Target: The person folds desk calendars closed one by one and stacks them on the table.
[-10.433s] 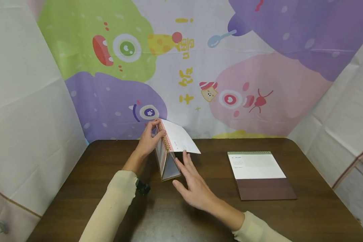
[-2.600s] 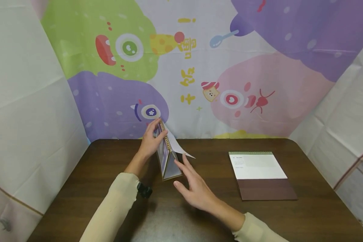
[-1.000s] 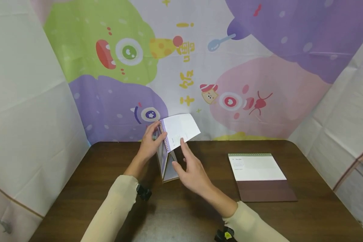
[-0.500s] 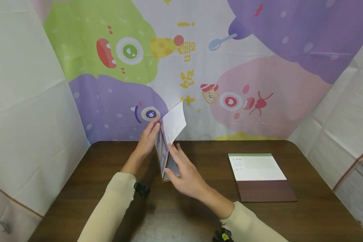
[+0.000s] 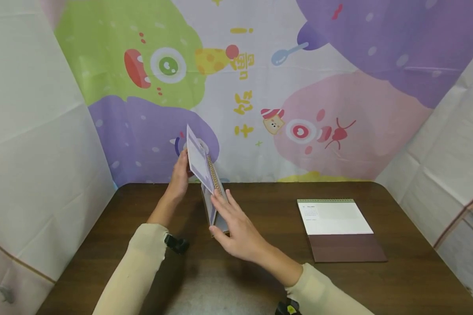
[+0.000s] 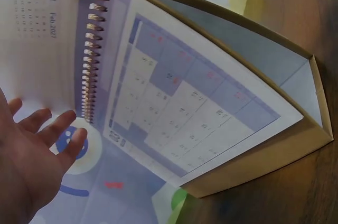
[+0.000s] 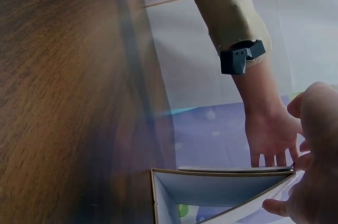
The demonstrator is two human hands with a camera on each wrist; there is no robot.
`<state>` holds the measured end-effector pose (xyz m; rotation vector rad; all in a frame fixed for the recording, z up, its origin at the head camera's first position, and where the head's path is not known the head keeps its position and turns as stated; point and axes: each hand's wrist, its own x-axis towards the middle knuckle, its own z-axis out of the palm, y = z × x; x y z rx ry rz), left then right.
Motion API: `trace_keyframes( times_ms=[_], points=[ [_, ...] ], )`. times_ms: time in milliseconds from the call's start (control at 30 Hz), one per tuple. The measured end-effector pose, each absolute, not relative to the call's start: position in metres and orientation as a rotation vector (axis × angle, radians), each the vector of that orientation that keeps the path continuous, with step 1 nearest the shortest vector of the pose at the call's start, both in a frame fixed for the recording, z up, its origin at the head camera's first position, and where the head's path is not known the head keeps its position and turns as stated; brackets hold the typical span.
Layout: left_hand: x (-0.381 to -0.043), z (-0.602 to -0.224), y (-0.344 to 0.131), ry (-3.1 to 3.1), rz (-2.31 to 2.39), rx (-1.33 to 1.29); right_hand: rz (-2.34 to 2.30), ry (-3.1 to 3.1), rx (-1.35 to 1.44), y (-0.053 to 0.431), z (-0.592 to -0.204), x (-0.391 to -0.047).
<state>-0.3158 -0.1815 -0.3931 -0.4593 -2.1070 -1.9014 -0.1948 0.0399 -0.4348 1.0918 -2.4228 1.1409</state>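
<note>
A desk calendar point(image 5: 208, 205) with a gold spiral stands like a tent on the table. One purple-edged page point(image 5: 199, 161) is raised and leans left over the spiral. My left hand point(image 5: 178, 177) is at the page's left side, fingers loosely spread; in the left wrist view the fingertips lie close to that page point(image 6: 39, 65), headed Feb 2027. Whether they touch it I cannot tell. My right hand point(image 5: 240, 229) has its fingers extended at the near end of the spiral, by the page's lower corner. In the right wrist view its fingers point(image 7: 277, 208) are beside the calendar's slanting panel.
A second calendar point(image 5: 337, 218) with a green spiral lies on the right of the dark wooden table point(image 5: 276, 284), its white page above a brown base. Behind the table hangs a cartoon backdrop point(image 5: 256, 166); pale cloth walls point(image 5: 35, 131) stand at both sides.
The lifted page has swung from the right side of the spiral over to the left. My left hand has come off the spiral and moved left; the right hand has shifted slightly left.
</note>
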Motion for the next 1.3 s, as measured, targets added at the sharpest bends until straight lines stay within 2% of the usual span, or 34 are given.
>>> trace_keyframes(
  times_ms=[333,533,833,1100,1300],
  points=[
    [-0.314,-0.390,-0.195,-1.928,-1.985,-0.371,1.079,-2.425,1.148,0.041,-0.436,-0.197],
    [-0.313,-0.392,-0.204,-1.762,-2.122,-0.306,0.907,-2.464,1.111,0.043,-0.439,-0.200],
    [-0.308,-0.394,-0.217,-1.761,-2.078,-0.216,0.703,-2.444,1.075,0.044,-0.440,-0.203],
    [-0.304,-0.402,-0.230,-1.812,-2.119,-0.043,0.668,-2.424,1.096,0.045,-0.440,-0.203],
    [-0.304,-0.410,-0.238,-2.124,-2.034,0.190,0.649,-2.393,1.101,0.045,-0.441,-0.203]
  ],
)
